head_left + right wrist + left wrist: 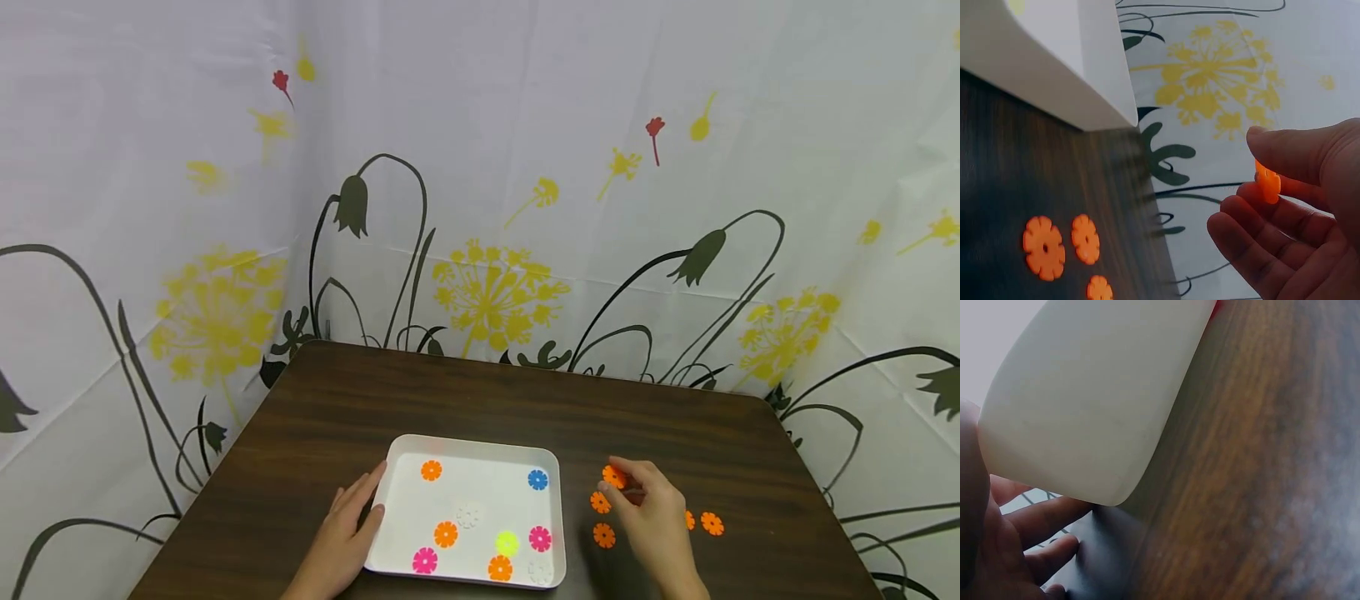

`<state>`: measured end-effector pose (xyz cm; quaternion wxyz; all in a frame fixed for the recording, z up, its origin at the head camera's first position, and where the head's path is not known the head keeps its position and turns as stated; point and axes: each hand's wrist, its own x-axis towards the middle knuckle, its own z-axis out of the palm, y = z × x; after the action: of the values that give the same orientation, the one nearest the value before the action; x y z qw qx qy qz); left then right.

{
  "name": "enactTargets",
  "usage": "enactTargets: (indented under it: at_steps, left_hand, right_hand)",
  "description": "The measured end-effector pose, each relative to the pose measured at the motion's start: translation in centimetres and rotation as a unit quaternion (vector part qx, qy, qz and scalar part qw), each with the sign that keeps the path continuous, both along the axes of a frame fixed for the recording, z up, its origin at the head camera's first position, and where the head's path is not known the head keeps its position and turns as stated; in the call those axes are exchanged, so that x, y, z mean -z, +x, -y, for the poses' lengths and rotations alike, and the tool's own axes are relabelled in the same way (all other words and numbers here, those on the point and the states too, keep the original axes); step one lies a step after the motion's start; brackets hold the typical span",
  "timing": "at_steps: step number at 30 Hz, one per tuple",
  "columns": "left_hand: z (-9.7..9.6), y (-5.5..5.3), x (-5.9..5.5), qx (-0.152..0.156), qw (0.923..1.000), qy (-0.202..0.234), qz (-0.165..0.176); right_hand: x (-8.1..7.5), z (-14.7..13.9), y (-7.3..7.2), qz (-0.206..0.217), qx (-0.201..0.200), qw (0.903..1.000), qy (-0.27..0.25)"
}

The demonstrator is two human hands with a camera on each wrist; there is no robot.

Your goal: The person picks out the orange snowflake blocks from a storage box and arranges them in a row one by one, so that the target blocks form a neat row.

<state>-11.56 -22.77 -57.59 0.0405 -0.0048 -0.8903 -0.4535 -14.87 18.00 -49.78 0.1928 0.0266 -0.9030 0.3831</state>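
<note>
My left hand touches the left side of a white tray, its thumb and index finger spread along the rim. In the left wrist view, more fingers show beside the tray's rounded corner. My right hand is raised to the right of the tray and pinches an orange notched disc between thumb and fingers. Below it on the table lie other orange discs, among them one and a second. Two more orange discs, one partly hidden by the hand, lie to its right.
Inside the tray lie several flower-shaped discs: orange, blue, pink, yellow and white. The tray stands on a dark wooden table. A white curtain with printed flowers hangs behind the table's far edge.
</note>
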Motion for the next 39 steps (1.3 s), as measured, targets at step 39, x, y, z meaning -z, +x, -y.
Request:
enactTargets:
  at_steps: [39]
  left_hand:
    - [0.2, -0.1, 0.0, -0.005, 0.9993, 0.001, 0.036]
  right_hand:
    - [6.5, -4.3, 2.8, 0.201, 0.053, 0.9762, 0.062]
